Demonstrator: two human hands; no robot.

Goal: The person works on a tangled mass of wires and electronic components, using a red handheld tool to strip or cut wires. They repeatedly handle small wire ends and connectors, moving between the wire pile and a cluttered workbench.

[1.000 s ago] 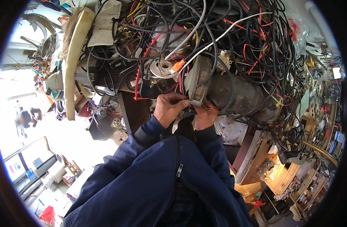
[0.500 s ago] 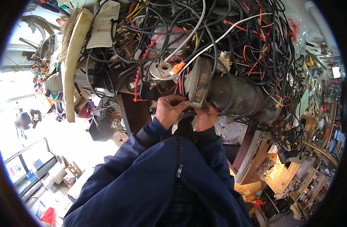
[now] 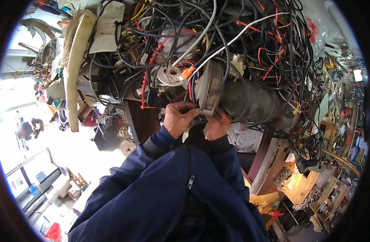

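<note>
A large dark-grey cylinder (image 3: 253, 101), apparently an electric motor, lies on its side on the bench. At its left end is a wide, worn metal flange (image 3: 211, 90). My left hand (image 3: 179, 117) is at the flange's lower left edge, thumb and forefinger pinched together. On the other side of that edge, my right hand (image 3: 218, 124) has its fingers curled up under the flange. Whatever lies between the fingertips is too small or hidden. Just left of the flange sit a pale round spool-like part (image 3: 169, 75) and an orange connector (image 3: 187, 73) on wires.
Tangled black, red and white cables (image 3: 233, 36) cover the bench and hang over the cylinder. A long pale brush (image 3: 77, 68) stands at the left. Cluttered shelves (image 3: 342, 133) line the right side. Below the bench are a dark wooden panel (image 3: 142, 121) and a reel (image 3: 127, 148).
The view has shifted very slightly, so the bench things appear a little farther left. Both hands keep nearly the same place and pose at the flange's lower edge.
</note>
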